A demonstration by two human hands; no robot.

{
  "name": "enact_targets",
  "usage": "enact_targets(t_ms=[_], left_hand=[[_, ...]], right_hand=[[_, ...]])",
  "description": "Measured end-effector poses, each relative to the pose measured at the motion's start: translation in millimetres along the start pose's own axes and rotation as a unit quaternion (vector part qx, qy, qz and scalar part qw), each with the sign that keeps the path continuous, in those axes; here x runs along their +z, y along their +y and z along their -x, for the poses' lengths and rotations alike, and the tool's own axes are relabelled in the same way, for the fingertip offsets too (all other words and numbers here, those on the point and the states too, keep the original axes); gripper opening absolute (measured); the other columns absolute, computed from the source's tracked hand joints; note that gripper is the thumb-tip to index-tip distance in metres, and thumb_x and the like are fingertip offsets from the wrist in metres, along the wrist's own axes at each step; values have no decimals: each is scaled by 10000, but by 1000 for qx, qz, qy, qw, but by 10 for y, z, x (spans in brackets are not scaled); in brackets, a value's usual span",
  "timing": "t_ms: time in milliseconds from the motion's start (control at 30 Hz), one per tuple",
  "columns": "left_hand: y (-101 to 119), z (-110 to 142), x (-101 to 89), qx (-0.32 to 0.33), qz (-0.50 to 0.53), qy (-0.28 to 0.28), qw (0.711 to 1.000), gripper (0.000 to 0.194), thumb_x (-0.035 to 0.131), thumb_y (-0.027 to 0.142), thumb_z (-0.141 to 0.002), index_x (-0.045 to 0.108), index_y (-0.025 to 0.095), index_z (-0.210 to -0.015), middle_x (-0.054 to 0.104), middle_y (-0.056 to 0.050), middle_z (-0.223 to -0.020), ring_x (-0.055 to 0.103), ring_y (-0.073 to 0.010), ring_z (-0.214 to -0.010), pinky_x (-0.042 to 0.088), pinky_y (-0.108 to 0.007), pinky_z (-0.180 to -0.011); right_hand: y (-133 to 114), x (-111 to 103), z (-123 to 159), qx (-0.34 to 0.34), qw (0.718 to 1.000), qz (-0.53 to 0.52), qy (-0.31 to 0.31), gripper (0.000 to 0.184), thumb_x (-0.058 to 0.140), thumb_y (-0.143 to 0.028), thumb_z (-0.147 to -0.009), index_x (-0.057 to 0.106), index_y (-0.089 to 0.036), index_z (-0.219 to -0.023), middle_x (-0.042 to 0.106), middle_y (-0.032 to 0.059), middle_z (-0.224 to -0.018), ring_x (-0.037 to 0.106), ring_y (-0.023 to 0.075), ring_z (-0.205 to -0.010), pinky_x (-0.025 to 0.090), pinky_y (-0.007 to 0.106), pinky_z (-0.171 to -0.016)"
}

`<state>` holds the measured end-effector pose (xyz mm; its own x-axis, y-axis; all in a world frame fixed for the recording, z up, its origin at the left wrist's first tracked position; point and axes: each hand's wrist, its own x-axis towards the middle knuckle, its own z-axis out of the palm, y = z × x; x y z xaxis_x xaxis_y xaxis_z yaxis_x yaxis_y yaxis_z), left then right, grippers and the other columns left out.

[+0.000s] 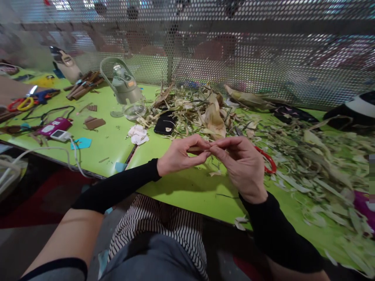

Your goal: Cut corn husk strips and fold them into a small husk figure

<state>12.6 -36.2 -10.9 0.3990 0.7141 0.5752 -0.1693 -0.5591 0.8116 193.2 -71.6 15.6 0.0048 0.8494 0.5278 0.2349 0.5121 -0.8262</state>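
My left hand [186,155] and my right hand [244,164] meet above the green table, their fingertips pinched together. A thin, pale brown strip [195,149] runs between the fingers of my left hand toward the right fingertips. Its kind is hard to make out, as the fingers cover most of it. Right behind the hands lies a heap of dry husks and shreds [215,115]. The red handle of a pair of scissors [270,160] shows beside my right hand, which hides part of it.
A black phone [164,124] and a crumpled tissue [138,134] lie left of the heap. Farther left are a green bottle [124,88], brown sticks [84,85], a magenta device [55,127] with cables and another person's arm [14,89]. A perforated metal screen [187,50] stands behind.
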Motion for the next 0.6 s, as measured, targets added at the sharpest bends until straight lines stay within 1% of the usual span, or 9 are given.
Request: enact_targets(t_ms=[67, 100, 167, 267, 300, 367, 467, 533, 600], left_hand=[[12, -8, -5, -55, 20, -6, 998, 200, 751, 318, -897, 639, 153, -922, 769, -58, -987, 755, -115, -874, 645, -259, -856], [20, -16, -10, -84, 35, -9, 996, 223, 768, 324, -886, 628, 152, -912, 763, -62, -988, 752, -119, -875, 639, -257, -841], [44, -38, -25, -144, 78, -16, 986, 272, 807, 333, -862, 625, 153, -956, 757, -70, -1007, 752, -135, -903, 624, -255, -823], [89, -85, -63, -217, 149, -41, 964, 351, 841, 316, -836, 656, 156, -1087, 759, -76, -1043, 746, -142, -947, 605, -267, -848], [103, -102, -82, -241, 165, -52, 955, 348, 840, 307, -837, 672, 152, -1099, 759, -70, -1033, 740, -132, -932, 600, -272, -861], [124, -136, -133, -291, 187, -73, 935, 273, 833, 288, -839, 706, 139, -1030, 749, -39, -947, 718, -100, -848, 590, -273, -867], [134, -183, -233, -375, 226, -126, 890, 177, 820, 234, -835, 720, 139, -947, 730, 0, -835, 694, -76, -746, 591, -276, -854], [131, -205, -293, -419, 252, -166, 856, 162, 823, 201, -821, 714, 144, -926, 743, 1, -832, 710, -83, -738, 599, -286, -859], [130, -214, -330, -446, 271, -187, 832, 179, 838, 177, -798, 697, 149, -905, 761, -5, -857, 731, -93, -753, 602, -288, -867]], right_hand=[[0, -11, -2, 39, 999, 1, -2, 322, 862, -509, -841, 698, -237, -893, 772, 27, -863, 754, 202, -791, 633, 356, -728], [3, -21, -2, 42, 999, 12, -2, 321, 863, -507, -840, 692, -239, -890, 762, 24, -851, 744, 198, -776, 626, 352, -714], [12, -44, 3, 24, 999, 44, -2, 284, 848, -480, -861, 685, -250, -890, 749, 23, -851, 730, 203, -784, 609, 357, -708], [28, -62, 16, -13, 996, 86, -4, 208, 810, -437, -903, 692, -265, -908, 748, 34, -899, 721, 219, -825, 590, 376, -723], [31, -61, 16, -21, 995, 93, -3, 198, 808, -431, -905, 697, -267, -907, 746, 34, -904, 718, 219, -825, 586, 377, -724], [32, -51, 8, -22, 996, 88, -3, 215, 821, -443, -888, 699, -265, -885, 736, 26, -884, 709, 209, -804, 586, 368, -721], [8, -30, -26, 38, 998, 29, -39, 309, 867, -503, -825, 680, -259, -854, 720, 11, -830, 700, 190, -760, 595, 343, -702], [-19, -21, -48, 99, 992, -21, -80, 370, 903, -532, -772, 666, -257, -849, 715, 0, -810, 692, 177, -729, 603, 328, -685], [-37, -18, -61, 139, 983, -61, -105, 405, 933, -534, -730, 661, -259, -849, 714, -13, -802, 690, 166, -714, 615, 319, -691]])
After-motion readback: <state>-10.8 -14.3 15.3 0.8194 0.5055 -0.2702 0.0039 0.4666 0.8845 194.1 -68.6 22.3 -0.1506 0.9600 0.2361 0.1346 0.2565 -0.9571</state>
